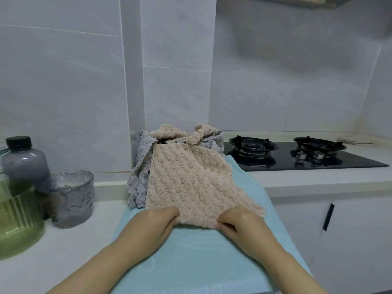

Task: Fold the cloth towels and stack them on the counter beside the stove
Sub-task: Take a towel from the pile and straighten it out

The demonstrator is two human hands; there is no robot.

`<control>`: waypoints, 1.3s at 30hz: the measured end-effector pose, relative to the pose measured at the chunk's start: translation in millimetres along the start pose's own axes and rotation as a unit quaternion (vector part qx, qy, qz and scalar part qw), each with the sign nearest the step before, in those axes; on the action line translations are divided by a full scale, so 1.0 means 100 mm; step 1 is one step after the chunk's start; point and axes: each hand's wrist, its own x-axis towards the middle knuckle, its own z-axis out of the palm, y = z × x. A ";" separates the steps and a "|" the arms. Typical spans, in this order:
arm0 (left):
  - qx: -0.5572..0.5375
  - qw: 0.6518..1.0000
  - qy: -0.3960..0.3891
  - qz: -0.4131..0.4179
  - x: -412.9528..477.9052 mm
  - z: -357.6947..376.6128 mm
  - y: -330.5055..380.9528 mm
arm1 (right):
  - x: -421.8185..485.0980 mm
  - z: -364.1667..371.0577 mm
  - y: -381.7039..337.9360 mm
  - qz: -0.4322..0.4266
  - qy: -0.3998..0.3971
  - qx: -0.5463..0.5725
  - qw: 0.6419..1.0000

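Observation:
A beige waffle-textured towel (186, 179) lies spread over a light blue mat (197, 255) on the counter. My left hand (157, 223) grips its near left corner, and my right hand (239, 225) pinches its near right corner between thumb and fingers. Behind it sits a heap with a crumpled grey towel (139, 179) and more beige cloth (169, 132), one piece rolled into a knot. The black two-burner stove (297, 154) lies to the right of the heap.
On the left stand a dark-capped bottle (23, 160), a grey textured glass cup (70, 198) and a green ribbed jar (19, 225). A tiled wall column rises behind the towels. White cabinets with a black handle (328, 217) sit below the stove counter.

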 end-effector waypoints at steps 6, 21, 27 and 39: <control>-0.094 0.993 0.005 -0.065 -0.02 -0.03 0.04 | -0.03 -0.08 -0.12 0.013 0.063 -0.041 0.997; -0.077 0.985 -0.051 -0.148 -0.15 -0.17 -0.05 | -0.24 -0.14 0.12 0.164 0.056 -0.106 0.979; -0.180 0.962 -0.073 -0.194 -0.15 -0.59 -0.04 | -0.47 -0.41 0.15 0.185 0.037 0.009 0.982; -0.342 0.880 -0.098 -0.316 -0.34 -0.94 -0.10 | -0.59 -0.78 -0.22 0.243 0.050 0.272 0.930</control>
